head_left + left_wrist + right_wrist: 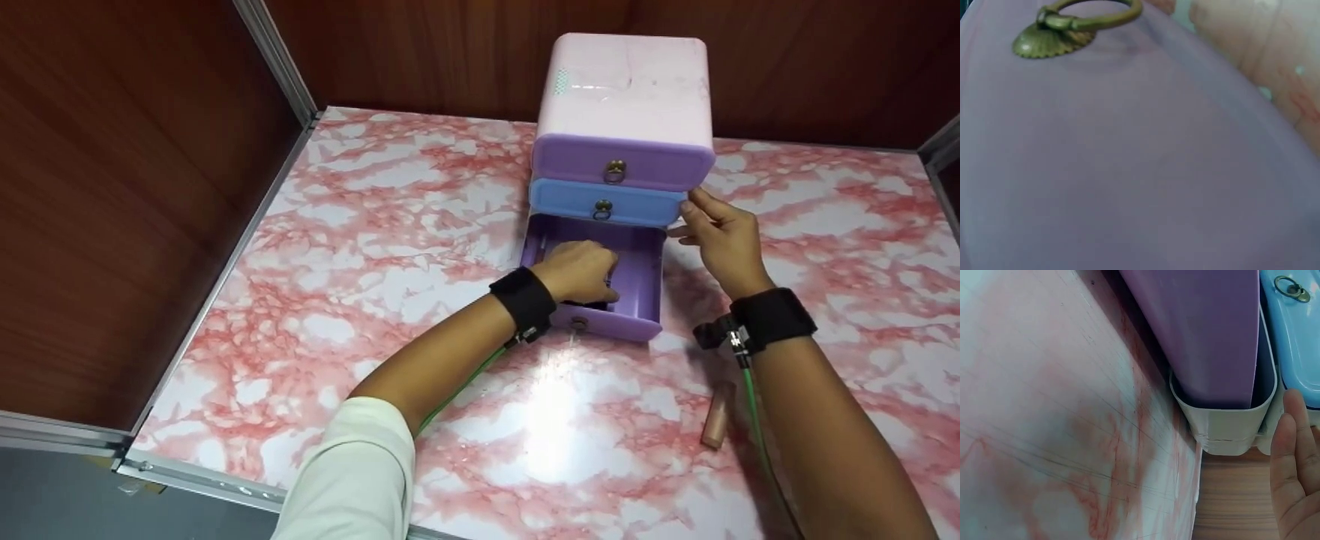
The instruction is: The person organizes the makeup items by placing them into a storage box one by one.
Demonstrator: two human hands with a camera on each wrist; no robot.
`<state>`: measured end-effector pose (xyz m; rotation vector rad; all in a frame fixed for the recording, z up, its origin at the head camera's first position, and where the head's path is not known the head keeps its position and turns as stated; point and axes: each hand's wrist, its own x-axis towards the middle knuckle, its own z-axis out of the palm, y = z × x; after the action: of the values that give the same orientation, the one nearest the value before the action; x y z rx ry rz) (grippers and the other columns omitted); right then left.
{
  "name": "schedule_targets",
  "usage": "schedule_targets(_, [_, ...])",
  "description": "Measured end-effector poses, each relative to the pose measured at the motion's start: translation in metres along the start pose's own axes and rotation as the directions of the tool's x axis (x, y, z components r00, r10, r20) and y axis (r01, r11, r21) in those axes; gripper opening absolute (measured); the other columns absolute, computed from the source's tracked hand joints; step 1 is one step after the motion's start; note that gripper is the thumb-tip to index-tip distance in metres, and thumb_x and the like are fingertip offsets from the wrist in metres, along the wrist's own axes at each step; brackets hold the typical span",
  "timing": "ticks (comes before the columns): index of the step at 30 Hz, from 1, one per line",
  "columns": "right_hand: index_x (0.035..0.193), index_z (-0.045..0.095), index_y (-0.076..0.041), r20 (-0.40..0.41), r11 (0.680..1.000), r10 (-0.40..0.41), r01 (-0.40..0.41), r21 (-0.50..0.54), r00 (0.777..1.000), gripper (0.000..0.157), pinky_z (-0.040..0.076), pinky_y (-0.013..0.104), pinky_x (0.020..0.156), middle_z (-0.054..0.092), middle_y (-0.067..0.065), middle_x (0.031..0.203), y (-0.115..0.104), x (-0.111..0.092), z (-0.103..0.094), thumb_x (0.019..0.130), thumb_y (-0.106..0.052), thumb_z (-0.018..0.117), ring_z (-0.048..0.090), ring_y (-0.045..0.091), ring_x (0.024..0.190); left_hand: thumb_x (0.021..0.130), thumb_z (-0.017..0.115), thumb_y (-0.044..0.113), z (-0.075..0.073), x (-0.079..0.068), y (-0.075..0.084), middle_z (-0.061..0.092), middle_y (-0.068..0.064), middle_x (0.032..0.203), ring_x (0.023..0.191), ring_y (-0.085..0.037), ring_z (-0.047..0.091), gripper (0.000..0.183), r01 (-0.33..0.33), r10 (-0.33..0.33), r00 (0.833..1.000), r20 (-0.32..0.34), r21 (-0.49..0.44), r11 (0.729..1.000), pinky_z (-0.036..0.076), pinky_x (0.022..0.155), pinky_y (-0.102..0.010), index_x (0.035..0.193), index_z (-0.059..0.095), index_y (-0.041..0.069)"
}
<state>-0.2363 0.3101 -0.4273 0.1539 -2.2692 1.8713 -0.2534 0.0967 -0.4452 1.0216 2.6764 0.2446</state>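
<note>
A small drawer cabinet (630,90) has a pale pink top, a closed purple top drawer (577,159) and a closed blue middle drawer (559,196). Its purple bottom drawer (646,281) is pulled out. My left hand (581,271) reaches down into that drawer, its fingers pointing downward over a dark item (596,305); I cannot tell whether they grip it. The left wrist view is filled by the drawer's purple front with its brass ring pull (1067,34). My right hand (724,240) rests at the cabinet's right side, fingers fairly straight, fingertips at the blue drawer's end.
A brownish-pink tube (718,416) lies on the red-and-white marbled table (300,300), left of my right forearm. Dark wood panels (420,60) stand behind and to the left. Green cables run from both wrist straps.
</note>
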Motion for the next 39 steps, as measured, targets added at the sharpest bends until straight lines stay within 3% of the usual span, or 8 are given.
schedule_targets(15, [0.137,0.052,-0.006,-0.019,1.0,0.015,-0.015,0.014,1.0,0.043,0.055,0.023,0.067,0.044,0.019,0.143,0.005,0.002,-0.004,0.097,-0.017,0.061,0.071,0.016,0.075,0.085,0.069,0.047,0.002,0.0,-0.001,0.063,0.005,0.089,0.085,-0.014,0.06,0.026,0.015,-0.016,1.0,0.019,0.048,0.999,0.049,0.071,-0.033,0.088,0.07,0.02])
schedule_targets(21, [0.137,0.052,-0.007,-0.017,1.0,0.017,-0.017,0.008,1.0,0.042,0.055,0.024,0.068,0.044,0.017,0.143,-0.001,0.0,-0.002,0.097,-0.016,0.06,0.071,0.017,0.076,0.088,0.069,0.045,-0.012,-0.013,-0.006,0.065,0.002,0.108,0.097,-0.014,0.058,0.04,0.04,-0.043,0.999,-0.022,-0.13,0.991,0.047,0.084,-0.031,0.115,0.068,0.016])
schedule_targets(27, [0.138,0.05,-0.007,-0.012,1.0,0.014,-0.014,-0.022,1.0,0.043,0.055,0.025,0.069,0.045,0.016,0.143,0.01,0.006,-0.004,0.098,-0.019,0.06,0.071,0.018,0.078,0.092,0.063,0.045,-0.048,-0.05,-0.03,0.06,0.001,0.122,0.109,-0.012,0.054,0.044,0.024,-0.099,0.977,-0.191,-0.363,0.932,0.044,0.093,-0.03,0.126,0.062,0.018])
schedule_targets(29, [0.139,0.049,-0.007,-0.018,0.999,0.013,-0.014,-0.049,1.0,0.044,0.055,0.025,0.07,0.045,0.017,0.142,0.014,0.007,-0.006,0.098,-0.019,0.059,0.071,0.017,0.079,0.093,0.063,0.041,-0.06,-0.06,-0.042,0.064,0.002,0.113,0.101,-0.012,0.057,0.036,-0.011,-0.128,0.949,-0.289,-0.434,0.901,0.046,0.088,-0.028,0.118,0.066,0.016])
schedule_targets(31, [0.139,0.049,-0.007,-0.024,0.998,0.014,-0.015,-0.061,1.0,0.044,0.055,0.025,0.07,0.045,0.016,0.142,0.015,0.008,-0.007,0.098,-0.02,0.059,0.071,0.017,0.079,0.092,0.065,0.039,-0.07,-0.067,-0.056,0.067,0.003,0.1,0.089,-0.012,0.06,0.029,-0.054,-0.18,0.9,-0.396,-0.513,0.857,0.048,0.081,-0.026,0.108,0.07,0.015])
schedule_targets(36, [0.139,0.049,-0.007,-0.028,0.998,0.011,-0.012,-0.061,1.0,0.045,0.056,0.026,0.07,0.045,0.017,0.143,0.016,0.007,-0.005,0.098,-0.021,0.059,0.071,0.019,0.079,0.091,0.069,0.031,-0.08,-0.072,-0.092,0.068,-0.003,0.079,0.068,-0.019,0.061,0.022,-0.204,-0.351,0.724,-0.594,-0.67,0.713,0.049,0.063,-0.028,0.095,0.075,0.01])
schedule_targets(38, [0.139,0.048,-0.006,-0.033,0.998,0.01,-0.012,-0.059,0.999,0.046,0.056,0.027,0.07,0.044,0.018,0.143,0.016,0.006,-0.004,0.098,-0.021,0.06,0.071,0.019,0.079,0.091,0.07,0.028,-0.074,-0.068,-0.102,0.07,-0.006,0.083,0.071,-0.018,0.064,0.023,-0.233,-0.393,0.689,-0.61,-0.699,0.677,0.051,0.065,-0.027,0.099,0.075,0.007])
schedule_targets(39, [0.139,0.048,-0.005,-0.035,0.998,0.009,-0.011,-0.062,0.999,0.046,0.056,0.027,0.07,0.044,0.019,0.143,0.016,0.005,-0.003,0.098,-0.022,0.06,0.071,0.019,0.079,0.091,0.07,0.027,-0.069,-0.065,-0.106,0.071,-0.006,0.088,0.076,-0.016,0.065,0.026,-0.233,-0.404,0.687,-0.604,-0.71,0.665,0.052,0.068,-0.026,0.104,0.074,0.006])
